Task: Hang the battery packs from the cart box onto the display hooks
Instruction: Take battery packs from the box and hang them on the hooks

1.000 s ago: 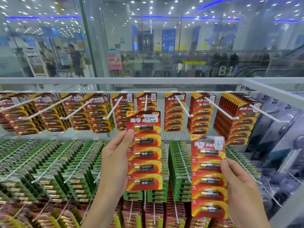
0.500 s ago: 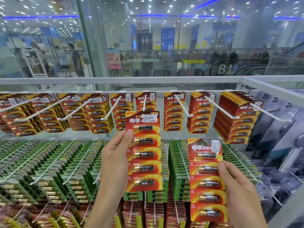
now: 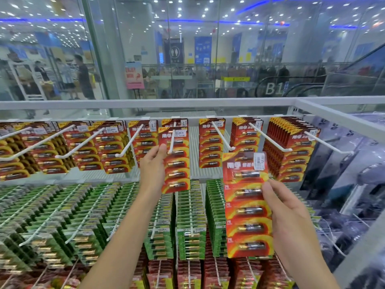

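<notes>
At about 4 o'clock, nearest to the camera, the right hand (image 3: 291, 222) has its grip closed on the right edge of a red battery pack (image 3: 249, 205). This second pack hangs free in the air in front of the green packs (image 3: 191, 222), and it waits for its turn.

Further, near the centre, the left hand (image 3: 153, 163) pinches the left edge of another red pack (image 3: 177, 161), thumb in front. The white hook (image 3: 172, 140) passes in front of the top part of this pack, so the pack seems to be already threaded on it. I cannot see the hole itself.

To do this step well, I think the left hand should push the pack straight along the hook, toward 12 o'clock, until it touches the packs hanging behind (image 3: 175, 123). The pack should stay flat and upright, because a tilted card can catch on the upturned tip. The grip should let go only when the pack hangs by itself. After that, the hook at 1 o'clock (image 3: 223, 135) looks a good place for the second pack.
</notes>
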{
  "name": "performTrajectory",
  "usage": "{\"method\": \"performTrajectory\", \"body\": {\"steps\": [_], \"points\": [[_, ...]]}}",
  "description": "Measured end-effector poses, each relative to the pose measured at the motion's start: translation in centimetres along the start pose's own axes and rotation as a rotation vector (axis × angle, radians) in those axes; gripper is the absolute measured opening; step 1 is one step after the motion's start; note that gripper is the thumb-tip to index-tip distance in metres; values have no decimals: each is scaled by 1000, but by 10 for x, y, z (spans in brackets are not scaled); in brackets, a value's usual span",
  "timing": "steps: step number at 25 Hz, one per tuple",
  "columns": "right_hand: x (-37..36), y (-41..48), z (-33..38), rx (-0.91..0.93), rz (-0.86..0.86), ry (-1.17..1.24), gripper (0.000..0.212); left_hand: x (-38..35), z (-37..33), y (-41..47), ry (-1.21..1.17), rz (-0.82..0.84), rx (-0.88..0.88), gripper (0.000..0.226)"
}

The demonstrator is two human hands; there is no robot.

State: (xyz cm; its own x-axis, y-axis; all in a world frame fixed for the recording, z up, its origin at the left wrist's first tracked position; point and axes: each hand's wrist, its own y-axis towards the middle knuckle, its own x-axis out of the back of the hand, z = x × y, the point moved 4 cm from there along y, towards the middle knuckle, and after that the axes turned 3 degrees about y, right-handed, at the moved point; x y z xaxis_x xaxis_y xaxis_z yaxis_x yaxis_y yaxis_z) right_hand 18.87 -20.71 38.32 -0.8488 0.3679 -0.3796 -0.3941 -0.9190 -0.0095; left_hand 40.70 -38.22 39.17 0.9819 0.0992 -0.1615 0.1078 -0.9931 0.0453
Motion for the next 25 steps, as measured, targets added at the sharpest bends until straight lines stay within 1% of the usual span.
{"method": "performTrajectory", "body": {"steps": [3,6,9,12,17,21,25], "points": [[-8,8,11,57,10,-52,23,-10,5,32,5,-32,4,24],[-11,14,14,66,18,-65,21,-17,10,53,3,-50,-14,27],[-12,15,14,59,25,-57,22,-23,15,60,0,-70,-16,30],[-14,12,14,58,24,-56,22,-24,17,62,-9,-91,-12,27],[-22,13,10,41,59,-97,22,-20,18,67,33,-104,-75,30],[-33,35,4,46,51,-158,24,-14,13,68,153,-161,-148,16],[-48,95,-6,45,-9,-237,26,-11,10,66,216,-212,-195,11]]}}
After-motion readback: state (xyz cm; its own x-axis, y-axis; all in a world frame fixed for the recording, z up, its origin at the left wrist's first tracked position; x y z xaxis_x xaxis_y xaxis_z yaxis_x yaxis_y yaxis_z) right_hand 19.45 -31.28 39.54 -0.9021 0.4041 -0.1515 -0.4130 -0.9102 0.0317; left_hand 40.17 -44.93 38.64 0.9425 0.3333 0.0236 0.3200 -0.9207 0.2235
